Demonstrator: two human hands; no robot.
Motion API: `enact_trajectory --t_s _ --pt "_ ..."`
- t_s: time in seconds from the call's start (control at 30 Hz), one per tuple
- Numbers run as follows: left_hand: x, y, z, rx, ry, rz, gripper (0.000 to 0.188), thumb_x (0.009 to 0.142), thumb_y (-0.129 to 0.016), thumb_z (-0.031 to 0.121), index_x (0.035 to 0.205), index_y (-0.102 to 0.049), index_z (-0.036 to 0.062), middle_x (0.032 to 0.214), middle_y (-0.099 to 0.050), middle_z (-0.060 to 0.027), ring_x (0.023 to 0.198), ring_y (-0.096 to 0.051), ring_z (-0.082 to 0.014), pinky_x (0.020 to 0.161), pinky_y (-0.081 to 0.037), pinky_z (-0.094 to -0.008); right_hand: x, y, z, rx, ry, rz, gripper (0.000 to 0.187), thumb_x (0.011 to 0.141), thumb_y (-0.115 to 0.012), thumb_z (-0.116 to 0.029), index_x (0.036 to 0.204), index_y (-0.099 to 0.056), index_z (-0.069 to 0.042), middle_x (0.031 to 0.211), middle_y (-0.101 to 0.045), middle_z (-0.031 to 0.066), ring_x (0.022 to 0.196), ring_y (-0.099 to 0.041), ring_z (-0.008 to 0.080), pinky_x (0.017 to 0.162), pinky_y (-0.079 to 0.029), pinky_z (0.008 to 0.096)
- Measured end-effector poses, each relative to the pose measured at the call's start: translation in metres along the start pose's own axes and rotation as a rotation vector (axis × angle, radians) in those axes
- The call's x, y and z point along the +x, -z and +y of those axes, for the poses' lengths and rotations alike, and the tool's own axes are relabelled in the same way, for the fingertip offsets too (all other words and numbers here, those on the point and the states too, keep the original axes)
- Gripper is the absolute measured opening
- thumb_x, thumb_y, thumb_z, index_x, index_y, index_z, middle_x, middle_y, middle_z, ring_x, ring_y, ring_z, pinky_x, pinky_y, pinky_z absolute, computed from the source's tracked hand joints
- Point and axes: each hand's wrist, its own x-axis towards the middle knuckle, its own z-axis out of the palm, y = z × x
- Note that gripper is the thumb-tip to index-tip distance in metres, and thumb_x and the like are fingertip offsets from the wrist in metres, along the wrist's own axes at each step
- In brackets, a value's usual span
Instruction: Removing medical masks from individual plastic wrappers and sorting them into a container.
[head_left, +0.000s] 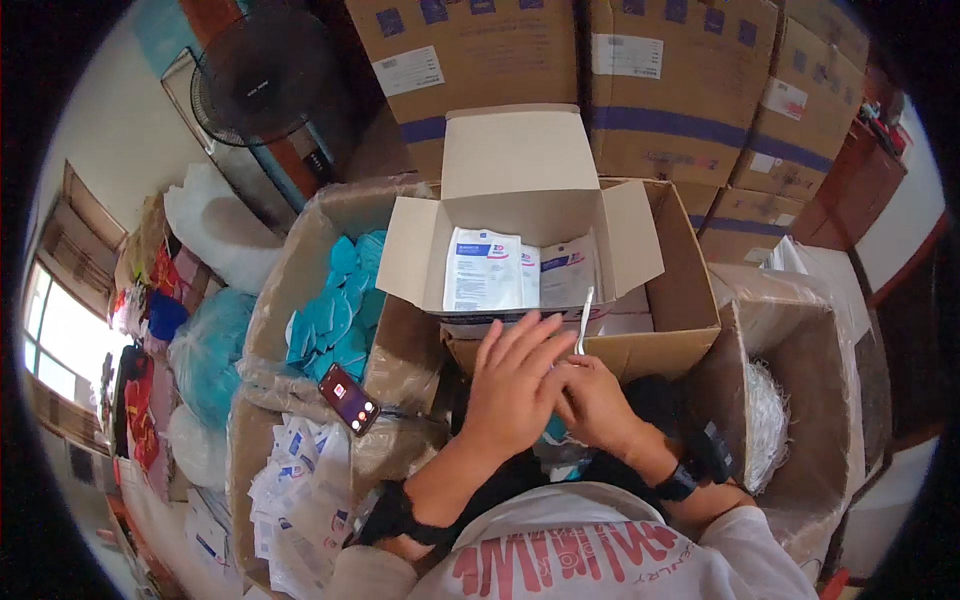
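Note:
My left hand is raised over my lap with its fingers spread, and no held thing shows in it. Beside it, my right hand is closed with the fingertips pinched. From that pinch a thin, slightly curved white strip sticks up; its lower end is hidden by the fingers. Beyond both hands stands an open white carton, its flaps folded out, with several white and blue printed packets upright inside. A bit of teal material shows below my hands, partly covered.
The white carton rests on a larger brown box. At left, a box holds teal flat pieces; nearer, another holds loose packets. A phone lies between them. At right, a lined box holds white strands. Stacked cartons stand behind.

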Motion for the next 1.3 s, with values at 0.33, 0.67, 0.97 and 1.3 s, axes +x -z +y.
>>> enact_trajectory --t_s 0.33,0.67,0.97,1.3 --pt "-0.009 -0.027 -0.018 -0.27 0.313 0.034 0.025 0.086 -0.049 0.027 0.078 -0.06 0.0057 0.077 -0.06 -0.0109 0.072 -0.058 -0.0286 0.06 -0.045 -0.0359 -0.008 0.001 -0.009 0.376 -0.099 -0.183 0.023 0.083 -0.054 -0.016 0.1 -0.05 -0.001 0.079 -0.059 0.0159 0.073 -0.058 0.0325 0.069 -0.045 0.0384" --pt "0.008 0.013 -0.063 -0.44 0.467 0.21 0.031 0.089 -0.048 0.026 0.073 -0.06 0.0018 0.062 -0.058 -0.0059 0.058 -0.053 -0.0131 0.056 -0.042 -0.0278 0.013 0.059 0.02 0.087 0.027 -0.283 0.021 0.089 -0.048 -0.023 0.087 -0.051 -0.003 0.072 -0.053 0.0194 0.065 -0.052 0.0377 0.057 -0.041 0.0412" --pt "0.026 0.061 -0.085 -0.495 0.468 0.26 0.03 0.089 -0.05 0.025 0.072 -0.059 0.002 0.058 -0.047 0.0019 0.056 -0.039 -0.0048 0.05 -0.032 -0.0213 0.022 0.109 0.023 0.606 -0.432 -0.456 0.03 0.092 -0.046 -0.03 0.082 -0.054 -0.002 0.063 -0.046 -0.0022 0.055 -0.044 0.0052 0.047 -0.038 0.0221" --pt "-0.039 0.03 -0.038 -0.247 0.2 -1.094 0.042 0.078 -0.052 0.055 0.098 -0.064 0.0189 0.08 -0.064 -0.0119 0.076 -0.061 -0.0329 0.068 -0.048 -0.0407 0.02 0.081 0.031 0.742 -0.451 -0.535 0.029 0.092 -0.045 -0.031 0.081 -0.055 -0.006 0.063 -0.044 -0.0054 0.056 -0.041 0.0038 0.049 -0.037 0.0204"
